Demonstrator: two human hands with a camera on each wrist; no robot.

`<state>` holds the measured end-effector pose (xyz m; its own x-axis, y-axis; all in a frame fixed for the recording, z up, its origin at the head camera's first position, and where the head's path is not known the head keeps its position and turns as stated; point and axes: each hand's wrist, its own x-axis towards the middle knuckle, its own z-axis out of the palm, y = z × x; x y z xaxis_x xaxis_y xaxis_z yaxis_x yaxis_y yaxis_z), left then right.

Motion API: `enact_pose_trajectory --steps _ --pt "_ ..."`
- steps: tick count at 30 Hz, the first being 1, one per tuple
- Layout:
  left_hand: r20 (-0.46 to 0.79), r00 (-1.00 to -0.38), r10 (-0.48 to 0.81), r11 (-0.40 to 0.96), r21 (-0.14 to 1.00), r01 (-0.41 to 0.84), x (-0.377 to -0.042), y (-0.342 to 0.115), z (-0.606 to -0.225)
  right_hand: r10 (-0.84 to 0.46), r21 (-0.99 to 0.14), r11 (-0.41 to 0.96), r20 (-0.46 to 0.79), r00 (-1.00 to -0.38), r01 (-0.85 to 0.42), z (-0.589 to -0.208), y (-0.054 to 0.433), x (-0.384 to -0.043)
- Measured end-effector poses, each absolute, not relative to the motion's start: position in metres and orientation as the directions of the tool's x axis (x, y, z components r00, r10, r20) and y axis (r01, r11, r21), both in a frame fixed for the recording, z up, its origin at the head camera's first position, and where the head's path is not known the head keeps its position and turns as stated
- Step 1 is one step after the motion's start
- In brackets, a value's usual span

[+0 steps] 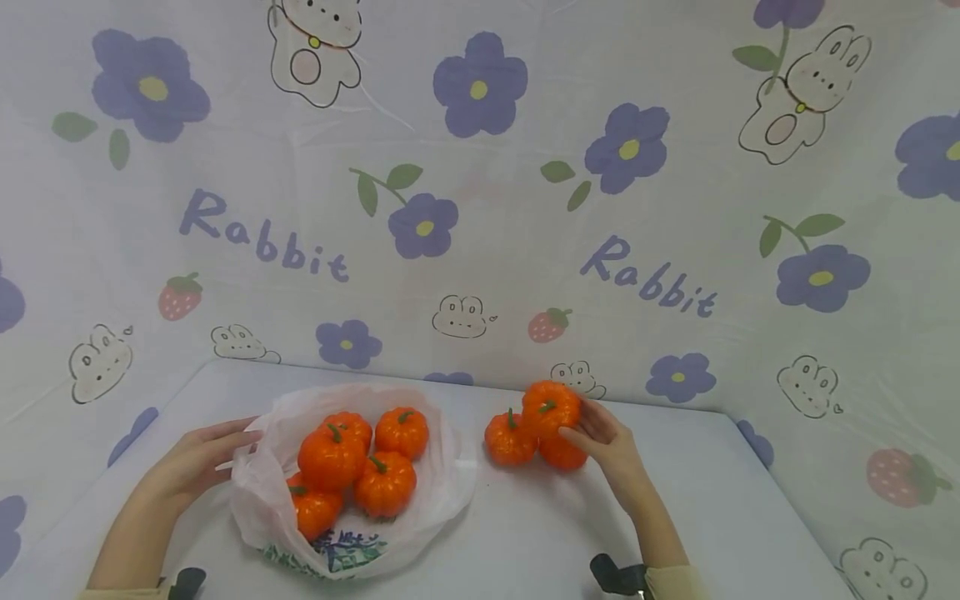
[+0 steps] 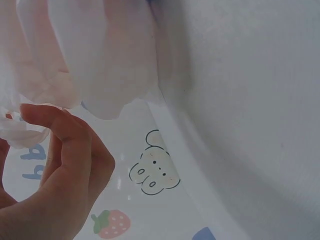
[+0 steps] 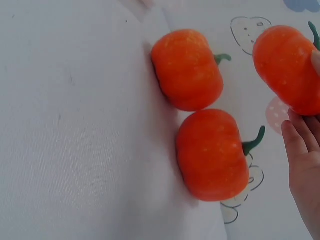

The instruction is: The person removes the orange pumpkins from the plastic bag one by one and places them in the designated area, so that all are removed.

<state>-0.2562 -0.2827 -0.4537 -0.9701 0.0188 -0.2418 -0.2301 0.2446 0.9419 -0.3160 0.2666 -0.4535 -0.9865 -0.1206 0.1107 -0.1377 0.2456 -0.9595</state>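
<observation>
My right hand (image 1: pixel 613 446) holds a small orange pumpkin (image 1: pixel 550 410) with a green stem, raised above the table, thumb on the near side. In the right wrist view that pumpkin (image 3: pixel 285 67) is apart from two others. Those two, a left pumpkin (image 1: pixel 508 440) and a right pumpkin (image 1: pixel 564 455), sit side by side on the table. At the left, a thin white plastic bag (image 1: pixel 251 492) lies with its mouth spread, several pumpkins (image 1: pixel 385 485) inside. My left hand (image 1: pixel 197 462) pinches the bag's left rim, its fingers (image 2: pixel 75 145) bent at the plastic in the left wrist view.
A white table (image 1: pixel 720 500) carries everything. Behind it hangs a pale cloth (image 1: pixel 480 183) printed with flowers, rabbits and strawberries, meeting the table's back edge close behind the pumpkins. Green and blue print marks the bag's near side.
</observation>
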Motion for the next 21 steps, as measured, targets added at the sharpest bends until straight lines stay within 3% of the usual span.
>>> enact_pose_trajectory --steps 21 --pt "-0.228 -0.973 0.038 0.232 0.949 -0.214 -0.254 -0.283 -0.455 0.067 -0.973 0.228 0.060 -0.996 -0.044 -0.466 0.305 -0.308"
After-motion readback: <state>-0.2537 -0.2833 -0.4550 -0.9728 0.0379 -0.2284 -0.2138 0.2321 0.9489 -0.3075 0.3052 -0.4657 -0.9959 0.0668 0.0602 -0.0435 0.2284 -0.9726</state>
